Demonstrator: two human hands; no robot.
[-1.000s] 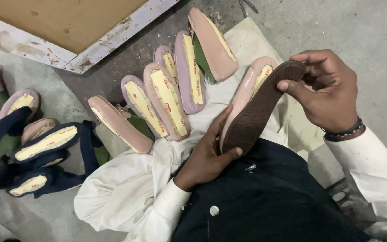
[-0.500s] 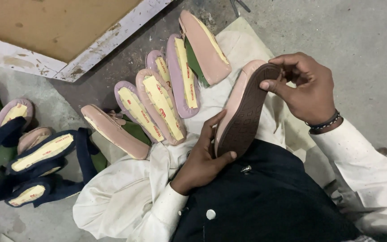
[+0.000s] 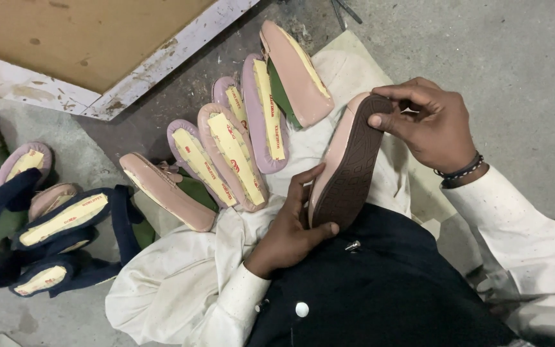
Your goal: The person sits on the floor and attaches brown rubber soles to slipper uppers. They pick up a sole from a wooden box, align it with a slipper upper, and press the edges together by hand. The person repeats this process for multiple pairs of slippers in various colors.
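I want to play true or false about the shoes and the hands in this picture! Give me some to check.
1. Both hands hold one pink shoe with a brown sole. True: the left hand grips its lower end and the right hand its top end.
2. The shoe in the hands is dark blue. False: it is pink; the dark blue shoes lie on the floor to the left.
3. A row of pink shoes lies on the floor beyond the hands. True.
4. The right wrist is bare. False: it wears a dark beaded bracelet.
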